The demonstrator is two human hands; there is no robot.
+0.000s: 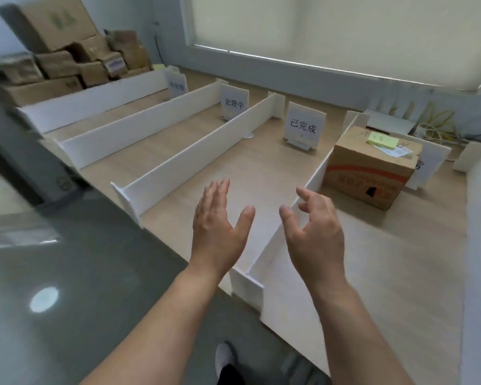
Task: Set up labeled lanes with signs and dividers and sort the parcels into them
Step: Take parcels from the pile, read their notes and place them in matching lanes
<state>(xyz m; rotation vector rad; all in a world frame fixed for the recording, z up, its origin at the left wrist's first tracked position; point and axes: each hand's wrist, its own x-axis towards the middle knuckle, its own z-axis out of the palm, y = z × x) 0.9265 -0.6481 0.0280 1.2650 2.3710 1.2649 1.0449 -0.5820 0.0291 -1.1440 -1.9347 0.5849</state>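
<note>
A person stands at the near edge of a pale wood tabletop point(261, 173) with both bare forearms stretched out over it. The left hand point(218, 223) is held with the fingers point(220, 190) straight and close together, thumb spread to the side, and holds nothing. The right hand point(314, 229) hangs above the near end of a white divider point(311, 187); its fingers are loosely curled and spread, and it too holds nothing. Neither hand touches anything that can be made out.

Four long white dividers stand upright on the tabletop and mark off lanes that run away from the person. At the far end of the lane in front of the hands stands a white sign reading 已完成 point(303, 126) on a small stand. In the next lane to the left stands a sign reading 处理中 point(234, 102), and further left a third sign point(177, 85) whose writing is too blurred to read.

To the right of the divider under the right hand, one brown cardboard parcel point(370, 168) sits on the tabletop, touching or just beside that divider. A yellow-green sticky note point(381, 140) and a white slip of paper lie on its top. Behind it another white sign point(425, 168) is largely hidden by the box.

At the far left corner a pile of cardboard parcels point(67, 59) is stacked behind the first divider. A tangle of yellow cable point(436, 126) lies at the far right, below a drawn window blind point(331, 29).
</note>
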